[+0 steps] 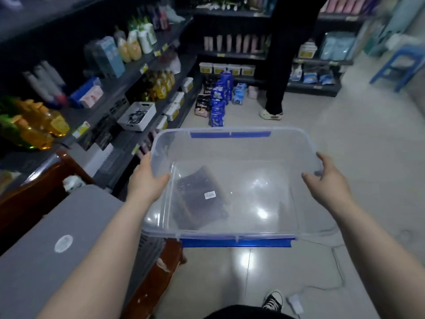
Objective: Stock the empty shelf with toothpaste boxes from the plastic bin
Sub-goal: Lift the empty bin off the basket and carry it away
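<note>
Plastic bin: clear, rectangular and lidless, with a blue latch on the near rim and another on the far rim. It is held level in the air above the tiled floor, just off the front edge of the shelving on the left.

Contents: no toothpaste boxes visible. One dark flat item with a white label shows at the bin's left side; whether it lies inside or under the clear base cannot be told.

Grips: the left hand grasps the left rim with its thumb hooked inside. The right hand grasps the right rim.

Handling (judged): light as it stands, with thin walls likely to flex and smooth plastic likely to be slippery. It is best held at the rim on two opposite sides, as now.

Surroundings:
- Shelving holds bottles, packets and a white basket.
- A grey flat-topped unit with a round sticker sits at lower left.
- A second person's legs stand at the far shelves.
- A blue stool stands at upper right.

Which shelf is to be filled cannot be told.
</note>
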Demonstrator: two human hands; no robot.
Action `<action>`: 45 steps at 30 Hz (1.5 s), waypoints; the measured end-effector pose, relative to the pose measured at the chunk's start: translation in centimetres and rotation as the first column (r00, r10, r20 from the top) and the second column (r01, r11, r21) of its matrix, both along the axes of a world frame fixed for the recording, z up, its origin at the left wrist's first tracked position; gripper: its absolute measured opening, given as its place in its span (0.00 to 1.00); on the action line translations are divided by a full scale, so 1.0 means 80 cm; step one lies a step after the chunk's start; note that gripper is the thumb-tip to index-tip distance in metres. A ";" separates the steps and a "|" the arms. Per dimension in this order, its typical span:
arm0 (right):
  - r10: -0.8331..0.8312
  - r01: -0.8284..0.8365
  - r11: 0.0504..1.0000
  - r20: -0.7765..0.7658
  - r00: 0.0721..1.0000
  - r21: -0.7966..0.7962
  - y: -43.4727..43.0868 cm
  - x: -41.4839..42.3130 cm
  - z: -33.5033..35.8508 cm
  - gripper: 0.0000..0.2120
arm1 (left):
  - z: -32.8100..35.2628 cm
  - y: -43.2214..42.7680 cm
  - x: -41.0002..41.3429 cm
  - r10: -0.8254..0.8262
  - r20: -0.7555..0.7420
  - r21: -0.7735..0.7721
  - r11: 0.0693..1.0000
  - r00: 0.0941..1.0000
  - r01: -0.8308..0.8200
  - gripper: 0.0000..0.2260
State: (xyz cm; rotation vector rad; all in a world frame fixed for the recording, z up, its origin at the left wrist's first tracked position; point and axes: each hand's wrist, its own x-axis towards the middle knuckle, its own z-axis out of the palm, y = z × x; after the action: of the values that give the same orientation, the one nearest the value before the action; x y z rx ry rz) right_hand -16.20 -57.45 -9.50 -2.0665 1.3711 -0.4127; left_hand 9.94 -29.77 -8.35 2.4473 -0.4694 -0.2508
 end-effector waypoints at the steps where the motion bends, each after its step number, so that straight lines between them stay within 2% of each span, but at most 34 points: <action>1: -0.021 0.021 1.000 0.001 1.000 0.002 -0.018 -0.012 0.001 0.31 | 0.003 -0.025 -0.005 -0.022 -0.004 -0.011 1.000 1.000 0.022 0.32; 10: -0.180 0.180 0.983 -0.003 0.984 -0.017 -0.175 -0.110 0.015 0.31 | 0.008 -0.245 -0.058 -0.180 0.014 -0.033 0.983 0.984 0.180 0.32; 16: -0.285 0.285 0.958 -0.001 0.959 -0.030 -0.250 -0.149 0.018 0.30 | 0.003 -0.355 -0.078 -0.250 0.008 -0.056 0.967 0.968 0.250 0.32; 30: -0.473 0.472 0.881 0.001 0.881 -0.028 -0.402 -0.091 0.022 0.32 | -0.002 -0.617 0.034 -0.485 0.034 -0.085 0.870 0.874 0.486 0.31; 35: -0.552 0.552 0.833 -0.006 0.834 -0.035 -0.443 -0.069 0.021 0.33 | 0.005 -0.697 0.067 -0.569 0.064 -0.016 0.820 0.819 0.571 0.34; 45: -0.686 0.686 0.728 -0.018 0.727 -0.013 -0.516 -0.087 0.012 0.34 | -0.007 -0.853 0.059 -0.692 0.032 -0.065 0.719 0.721 0.692 0.33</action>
State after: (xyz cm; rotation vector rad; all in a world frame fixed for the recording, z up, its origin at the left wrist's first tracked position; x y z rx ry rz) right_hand -23.20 -98.76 -8.57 -1.4858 2.1372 -0.6969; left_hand 14.65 -97.97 -8.95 2.0909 -1.3773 -0.5238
